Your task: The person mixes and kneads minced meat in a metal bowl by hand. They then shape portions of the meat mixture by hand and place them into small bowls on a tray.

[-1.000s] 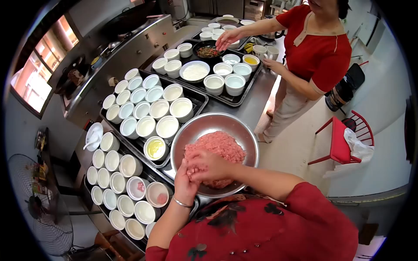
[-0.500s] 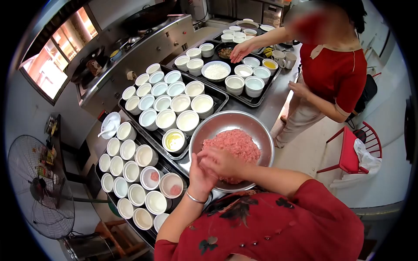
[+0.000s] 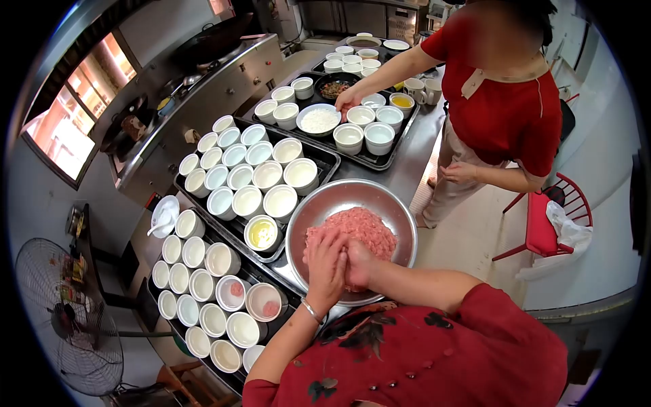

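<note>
Over the near side of a large steel bowl, my two hands are pressed together. My left hand, with a bracelet at the wrist, has its fingers laid together against my right hand. The right hand's fingers are mostly hidden, and whatever lies between the palms cannot be made out. A mound of pink minced meat fills the middle of the bowl. Left of the bowl, two white ramekins on the near tray hold small lumps of meat. One ramekin contains yellow liquid.
Black trays of white ramekins line the steel table. Across it, a co-worker's hand touches a plate of white food, beside a dark bowl. A small bowl with a spoon sits left. A red chair stands right.
My hands have pressed closer together, the left now laid over the right. The co-worker's hand has come down to the plate's edge. The whole view has shifted slightly.
</note>
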Motion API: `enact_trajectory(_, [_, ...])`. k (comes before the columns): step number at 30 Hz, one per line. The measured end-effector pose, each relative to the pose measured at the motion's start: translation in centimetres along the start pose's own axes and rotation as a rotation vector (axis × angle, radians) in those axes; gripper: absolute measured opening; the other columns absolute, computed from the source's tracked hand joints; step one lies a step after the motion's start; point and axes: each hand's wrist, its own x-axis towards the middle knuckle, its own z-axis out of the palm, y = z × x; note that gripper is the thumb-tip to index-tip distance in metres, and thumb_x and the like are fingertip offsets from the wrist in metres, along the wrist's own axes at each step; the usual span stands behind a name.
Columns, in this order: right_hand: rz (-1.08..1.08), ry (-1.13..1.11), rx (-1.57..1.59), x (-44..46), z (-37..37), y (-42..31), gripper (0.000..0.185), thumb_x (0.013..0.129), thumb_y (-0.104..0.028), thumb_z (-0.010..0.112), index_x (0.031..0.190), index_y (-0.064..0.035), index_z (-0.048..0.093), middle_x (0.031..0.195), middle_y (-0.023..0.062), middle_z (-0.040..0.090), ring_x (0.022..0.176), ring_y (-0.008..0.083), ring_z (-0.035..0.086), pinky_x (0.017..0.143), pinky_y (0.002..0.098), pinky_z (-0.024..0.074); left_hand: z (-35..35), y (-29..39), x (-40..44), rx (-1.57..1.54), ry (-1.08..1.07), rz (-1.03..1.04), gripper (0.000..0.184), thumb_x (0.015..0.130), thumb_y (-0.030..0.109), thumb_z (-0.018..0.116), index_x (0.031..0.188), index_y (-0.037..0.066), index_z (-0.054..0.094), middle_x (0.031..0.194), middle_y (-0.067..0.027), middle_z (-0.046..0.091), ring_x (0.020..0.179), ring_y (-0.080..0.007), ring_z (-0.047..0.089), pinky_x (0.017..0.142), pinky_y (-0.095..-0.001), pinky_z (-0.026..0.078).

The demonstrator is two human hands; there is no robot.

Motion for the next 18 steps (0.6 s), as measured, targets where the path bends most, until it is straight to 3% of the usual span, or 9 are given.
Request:
enact_trajectory(1, [0.005,0.001,0.0,-0.2,0.4,0.0,0.027,0.088,-0.025,0.037,0.104,-0.0064,0.049,0.104,0.0118,0.054,0.095,0.0232,0.053,0.086,0.0355,0.0424,-0.2,0.8,0.4,0.484,0.007,0.185,0.036,0.085,0.023,0.043,0.117,0.006,0.044,0.123,-0.015,0.042,0.12,-0.0306,0.03,0.096,-0.038,0.024])
enact_trajectory(3, [-0.071,0.15,-0.191,-0.9,1.3,0.0,0.027,0.088,-0.023,0.038,0.105,-0.005,0.049,0.105,0.0115,0.054,0.096,0.0214,0.053,0.085,0.0338,0.0431,-0.2,-0.1,0.5,0.581,-0.073,0.098,0.045,0.084,0.023,0.045,0.125,0.005,0.036,0.133,-0.0184,0.028,0.126,-0.0346,0.015,0.1,-0.0404,0.015])
enact_trajectory(5, [-0.131,0.073,-0.22,-0.3,0.3,-0.2,0.03,0.088,-0.02,0.037,0.109,-0.0019,0.047,0.106,0.0102,0.054,0.098,0.0214,0.052,0.086,0.0314,0.0415,0.3,-1.4,0.6,0.102,0.197,0.05,0.05,0.085,0.025,0.044,0.127,0.003,0.03,0.132,-0.0197,0.028,0.126,-0.0329,0.017,0.1,-0.0391,0.018])
enact_trajectory(7, [-0.629,-0.002,-1.198,-0.2,0.2,-0.8,0.031,0.088,-0.018,0.038,0.113,-0.0005,0.045,0.104,0.0109,0.055,0.098,0.0215,0.051,0.086,0.0303,0.0397,0.3,-0.1,0.7,-1.03,0.185,-0.416,0.045,0.089,0.027,0.04,0.124,0.002,0.033,0.122,-0.0121,0.042,0.113,-0.0229,0.039,0.095,-0.0323,0.031])
enact_trajectory(10, [-0.842,-0.12,-1.661,-0.9,0.2,-0.1,0.032,0.088,-0.018,0.038,0.113,0.0002,0.046,0.11,0.0124,0.051,0.105,0.0223,0.046,0.092,0.031,0.0332,-0.6,-1.2,0.2,-1.878,0.156,-0.644,0.044,0.091,0.037,0.026,0.115,0.002,0.041,0.111,-0.0112,0.05,0.104,-0.0225,0.048,0.093,-0.0358,0.034])
enact_trajectory(13, [-1.044,-0.201,-1.814,0.6,-0.8,-1.0,0.035,0.088,-0.026,0.039,0.113,-0.0023,0.045,0.105,0.0112,0.051,0.099,0.0216,0.049,0.087,0.0331,0.0368,-1.2,-0.4,0.1,-1.748,0.222,-0.599,0.046,0.091,0.038,0.025,0.114,0.001,0.043,0.112,-0.0111,0.05,0.103,-0.0229,0.048,0.094,-0.036,0.032])
enact_trajectory(15, [-0.363,0.037,-0.494,0.8,-0.3,-0.8,0.033,0.089,-0.032,0.037,0.106,-0.006,0.048,0.097,0.0078,0.054,0.09,0.0205,0.051,0.082,0.0328,0.0396,-0.8,-1.5,-0.1,-1.654,0.122,-0.418,0.048,0.092,0.036,0.024,0.117,0.0,0.041,0.121,-0.0129,0.042,0.112,-0.024,0.041,0.098,-0.0352,0.027])
enact_trajectory(17, [-0.032,0.076,-0.258,0.4,0.6,-1.0,0.031,0.09,-0.034,0.036,0.095,-0.0089,0.052,0.086,0.004,0.056,0.079,0.0178,0.054,0.071,0.0323,0.0434,-1.3,-0.1,-0.1,-0.263,0.097,-0.05,0.049,0.092,0.035,0.022,0.122,-0.001,0.037,0.13,-0.014,0.032,0.121,-0.0237,0.029,0.1,-0.0324,0.021])
enact_trajectory(18, [0.022,0.191,-0.315,0.3,0.7,-0.6,0.028,0.09,-0.033,0.037,0.092,-0.0098,0.053,0.083,0.0035,0.056,0.075,0.0168,0.054,0.066,0.0322,0.0441,-1.8,0.9,-0.3,-0.337,0.093,-0.217,0.049,0.092,0.035,0.022,0.125,0.0,0.034,0.135,-0.0144,0.022,0.126,-0.0222,0.018,0.102,-0.03,0.015])
